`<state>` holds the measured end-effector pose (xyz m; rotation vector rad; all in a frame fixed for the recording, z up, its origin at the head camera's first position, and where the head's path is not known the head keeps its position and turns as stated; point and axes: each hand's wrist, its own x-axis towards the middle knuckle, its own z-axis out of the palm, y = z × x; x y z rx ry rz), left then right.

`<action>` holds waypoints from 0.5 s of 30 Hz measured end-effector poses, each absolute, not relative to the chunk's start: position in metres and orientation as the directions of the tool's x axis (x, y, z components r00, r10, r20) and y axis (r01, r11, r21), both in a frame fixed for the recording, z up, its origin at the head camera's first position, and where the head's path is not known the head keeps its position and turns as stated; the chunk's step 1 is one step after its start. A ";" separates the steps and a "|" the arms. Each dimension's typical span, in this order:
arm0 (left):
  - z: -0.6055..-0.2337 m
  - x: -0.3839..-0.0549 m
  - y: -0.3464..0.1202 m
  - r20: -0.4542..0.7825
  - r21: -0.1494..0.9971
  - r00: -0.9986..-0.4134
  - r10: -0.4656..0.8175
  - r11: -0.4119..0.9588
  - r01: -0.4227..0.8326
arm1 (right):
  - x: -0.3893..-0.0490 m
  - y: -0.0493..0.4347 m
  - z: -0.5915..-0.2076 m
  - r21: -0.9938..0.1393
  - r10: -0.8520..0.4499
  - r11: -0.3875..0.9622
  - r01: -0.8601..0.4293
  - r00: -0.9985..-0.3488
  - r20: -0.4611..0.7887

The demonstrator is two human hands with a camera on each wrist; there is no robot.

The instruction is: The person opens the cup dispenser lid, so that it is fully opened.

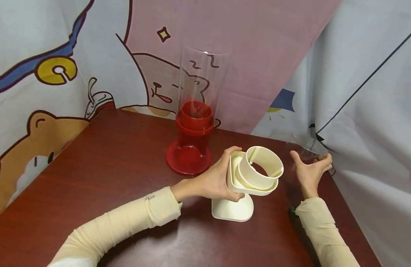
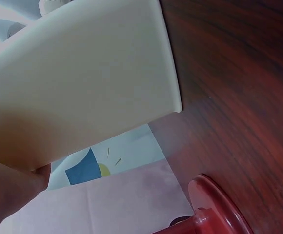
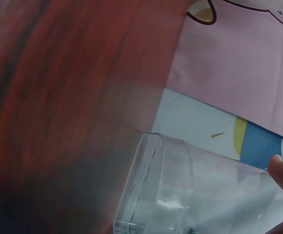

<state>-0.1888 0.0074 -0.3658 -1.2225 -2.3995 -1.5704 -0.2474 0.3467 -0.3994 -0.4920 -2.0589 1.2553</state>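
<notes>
My left hand (image 1: 212, 181) grips a cream plastic stand (image 1: 257, 180) by its upper tray, thumb in front and fingers behind. A round open collar rises from that tray, and a wide foot lies beneath it. In the left wrist view the side of the cream stand fills the upper left. At the table's right edge, my right hand (image 1: 309, 174) holds a clear plastic container (image 3: 180, 185), thumb and fingers spread round its wall. Faint and see-through in the head view, the container shows a rounded bottom edge close to the table in the right wrist view.
A red stand (image 1: 193, 129) of similar shape stands upright farther back, with a tall clear cylinder (image 1: 220, 85) on it. The brown table (image 1: 125, 155) meets a printed cloth (image 1: 252, 66) behind and a white cloth (image 1: 375, 111) on the right.
</notes>
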 end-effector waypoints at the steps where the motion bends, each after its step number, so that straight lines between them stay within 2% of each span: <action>1: -0.366 -0.189 0.007 0.413 0.766 -0.693 0.590 0.187 0.615 | -0.248 0.347 -0.400 -0.886 0.616 0.463 -0.025 -0.709 0.342; 8: -0.365 -0.189 0.008 0.415 0.767 -0.691 0.591 0.180 0.615 | -0.249 0.348 -0.405 -0.898 0.622 0.440 -0.006 -0.720 0.309; 15: -0.365 -0.189 0.007 0.420 0.768 -0.695 0.584 0.178 0.615 | -0.240 0.350 -0.398 -0.892 0.608 0.442 0.094 -0.762 0.221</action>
